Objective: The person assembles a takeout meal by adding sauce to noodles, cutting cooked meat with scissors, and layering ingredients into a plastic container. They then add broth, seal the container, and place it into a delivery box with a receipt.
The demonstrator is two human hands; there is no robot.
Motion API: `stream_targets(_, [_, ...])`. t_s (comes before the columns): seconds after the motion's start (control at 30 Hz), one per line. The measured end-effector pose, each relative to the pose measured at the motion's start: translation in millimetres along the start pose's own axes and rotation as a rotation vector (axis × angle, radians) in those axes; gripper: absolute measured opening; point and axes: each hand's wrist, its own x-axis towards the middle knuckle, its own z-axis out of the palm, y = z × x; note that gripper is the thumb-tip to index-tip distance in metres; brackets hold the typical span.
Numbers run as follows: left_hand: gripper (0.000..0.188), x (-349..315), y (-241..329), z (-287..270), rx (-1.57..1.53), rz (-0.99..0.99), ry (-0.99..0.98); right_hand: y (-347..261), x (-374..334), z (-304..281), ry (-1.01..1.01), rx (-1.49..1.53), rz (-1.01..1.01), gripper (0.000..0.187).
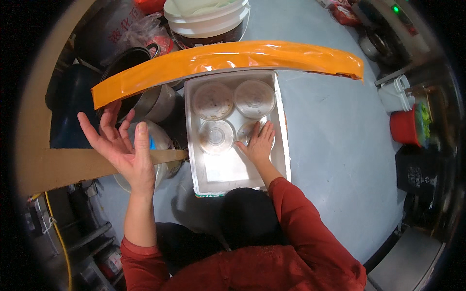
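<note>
A white foam box [285, 145] stands in front of my knees. Inside it are several round, clear-lidded containers, with a far-left one [212, 100], a far-right one [254, 98] and a near-left one [216, 137]. My right hand [259, 140] lies with its fingers stretched over the near-right container [246, 130], partly hiding it. To the left of the box my left hand [124, 148] is raised, palm up, fingers spread and holding nothing. Its fingertips reach the lower edge of a long orange-wrapped strip [228, 56].
The orange strip crosses above the box's far edge. White buckets [206, 22] stand behind it, and a dark pot [127, 63] is at the left. A beige bar [82, 167] runs toward the box. Along the right are a red tub [404, 128] and a black box [415, 169].
</note>
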Motion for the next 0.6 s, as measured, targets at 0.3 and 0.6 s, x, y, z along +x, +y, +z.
stream_targets(0.3, [0.034,-19.7,-35.6,-7.6,0.115,0.243,0.019,-1.1,3.9,6.7,-0.038,-0.040,0.032,0.108])
stream_targets(0.6, [0.036,-168.0,-191.8,74.0,0.773,-0.622,-1.284,20.5,16.1,-27.9,0.090,-0.057,0.040,0.090])
